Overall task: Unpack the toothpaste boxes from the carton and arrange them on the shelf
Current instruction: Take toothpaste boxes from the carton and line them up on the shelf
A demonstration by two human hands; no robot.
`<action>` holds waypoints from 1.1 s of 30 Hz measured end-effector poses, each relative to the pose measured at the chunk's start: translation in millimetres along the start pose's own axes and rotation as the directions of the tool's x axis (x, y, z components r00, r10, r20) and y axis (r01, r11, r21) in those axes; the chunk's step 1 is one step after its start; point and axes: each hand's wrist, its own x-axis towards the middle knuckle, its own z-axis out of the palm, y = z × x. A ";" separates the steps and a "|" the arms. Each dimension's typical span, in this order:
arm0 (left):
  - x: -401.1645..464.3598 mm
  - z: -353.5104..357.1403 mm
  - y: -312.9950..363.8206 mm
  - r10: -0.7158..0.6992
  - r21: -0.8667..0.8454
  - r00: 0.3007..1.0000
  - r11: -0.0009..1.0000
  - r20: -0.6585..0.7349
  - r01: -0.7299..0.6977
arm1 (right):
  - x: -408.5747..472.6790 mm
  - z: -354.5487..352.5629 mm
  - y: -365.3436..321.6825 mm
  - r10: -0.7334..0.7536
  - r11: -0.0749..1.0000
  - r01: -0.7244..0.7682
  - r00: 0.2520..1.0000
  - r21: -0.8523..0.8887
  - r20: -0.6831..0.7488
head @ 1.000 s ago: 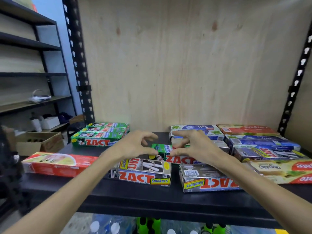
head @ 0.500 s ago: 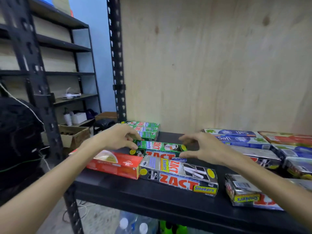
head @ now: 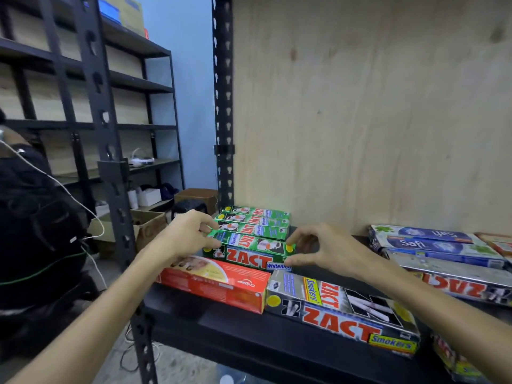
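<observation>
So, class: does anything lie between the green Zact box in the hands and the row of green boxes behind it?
Nothing visible: the held green Zact box sits directly in front of the green row.

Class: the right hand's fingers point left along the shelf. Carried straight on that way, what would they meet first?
Most likely the right end of the green Zact Whitening box, which the right hand already seems to pinch; contact depth is unclear.
</observation>
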 end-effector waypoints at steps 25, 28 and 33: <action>-85.4 5.0 43.9 0.114 -0.238 0.957 0.954 -0.268 -0.181 | -96.5 -36.9 -36.0 0.022 0.975 0.023 0.980 0.222 -0.200; -105.1 24.9 53.1 0.099 -0.191 0.960 0.970 -0.261 -0.152 | -125.9 -27.4 -42.8 0.074 0.990 -0.047 0.977 0.137 -0.201; -152.5 54.1 89.6 0.046 -0.253 0.825 0.941 -0.564 -0.226 | -152.8 -5.4 -59.2 0.135 0.978 -0.068 0.930 0.200 -0.343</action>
